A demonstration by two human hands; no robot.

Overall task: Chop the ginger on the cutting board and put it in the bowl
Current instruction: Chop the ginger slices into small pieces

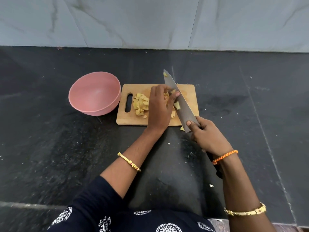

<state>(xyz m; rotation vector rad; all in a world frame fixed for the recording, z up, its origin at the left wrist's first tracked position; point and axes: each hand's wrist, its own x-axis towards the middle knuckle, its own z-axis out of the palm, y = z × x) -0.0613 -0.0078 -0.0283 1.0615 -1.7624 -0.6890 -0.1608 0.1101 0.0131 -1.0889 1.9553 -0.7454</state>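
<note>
Head view, looking down at a dark stone counter. A wooden cutting board [189,91] lies in the middle and serves as the landmark. A pile of chopped ginger [140,104] sits on the board near its handle slot. Just left of the board, close to its edge, stands an empty pink bowl [93,93]. One stray piece lies on the counter just off the board's near edge.

The left hand [159,108] rests over the board's middle, its fingertips curled to pinch a small bit of ginger against the knife [179,104]. The right hand [207,134] is wrapped around the knife's handle near the board's near right corner, the blade slanting across the board with bits stuck to it.

The step appears to be late chopping, or clearing pieces off the blade. Next, probably, gathering the pieces and moving them left into the bowl.
</note>
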